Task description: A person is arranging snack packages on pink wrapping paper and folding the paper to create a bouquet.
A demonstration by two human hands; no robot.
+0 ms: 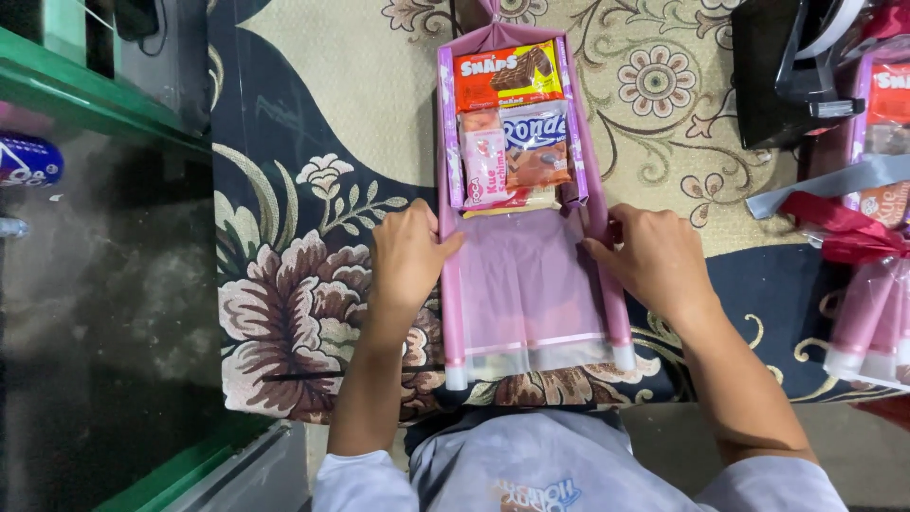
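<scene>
Already the snacks (510,128) sit inside the pink bag (526,284) on the carpet (313,142); my left hand (406,254) and right hand (654,258) pinch its side edges, the mouth not yet closed.

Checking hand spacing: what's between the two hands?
Head view: only the clear empty part of the pink bag lies between left hand and right hand; the snack packets sit farther up.
</scene>
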